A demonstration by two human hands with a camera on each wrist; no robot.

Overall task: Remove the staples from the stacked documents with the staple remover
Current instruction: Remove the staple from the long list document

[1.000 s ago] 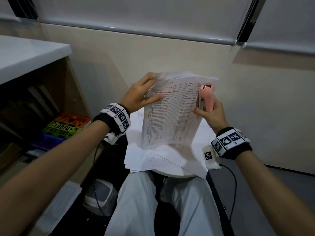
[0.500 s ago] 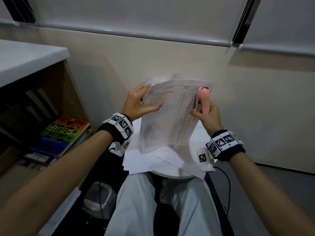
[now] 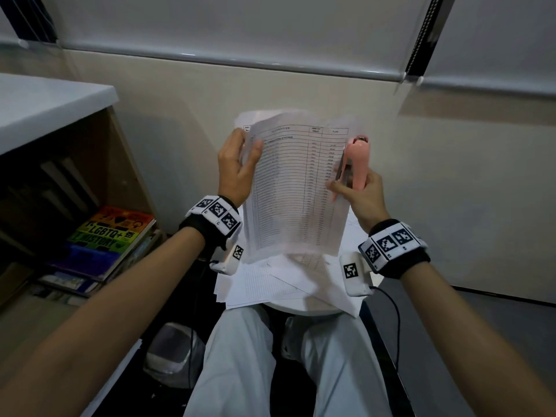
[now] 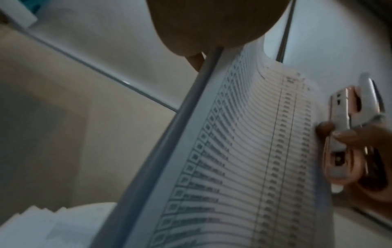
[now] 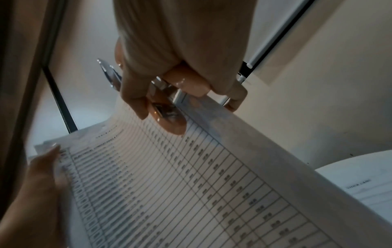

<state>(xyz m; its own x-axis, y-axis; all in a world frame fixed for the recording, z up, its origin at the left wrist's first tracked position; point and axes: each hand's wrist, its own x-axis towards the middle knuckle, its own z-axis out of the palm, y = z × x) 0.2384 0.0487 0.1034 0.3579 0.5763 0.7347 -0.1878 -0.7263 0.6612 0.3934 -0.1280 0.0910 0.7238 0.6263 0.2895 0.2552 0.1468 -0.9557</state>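
I hold a stapled document [image 3: 296, 191], printed with a ruled table, upright in front of me. My left hand [image 3: 248, 153] grips its upper left edge, thumb on the front sheet. My right hand [image 3: 350, 189] grips a pink staple remover [image 3: 356, 162] and also pinches the document's right edge against it. The remover points up, its metal tip near the top right corner. In the left wrist view the document [image 4: 244, 151] curves up to the staple remover [image 4: 341, 124]. In the right wrist view my fingers wrap the staple remover [image 5: 167, 115] over the document [image 5: 180, 193].
More loose sheets [image 3: 270, 284] lie piled on a small round white table [image 3: 313, 310] over my knees. A shelf unit with a rainbow book [image 3: 111, 233] stands at the left under a white top [image 3: 45, 106]. A beige wall is close behind.
The document has been lifted and stood more upright. My left hand has shifted from lying across the sheet to gripping its upper left edge. The right hand keeps the staple remover.
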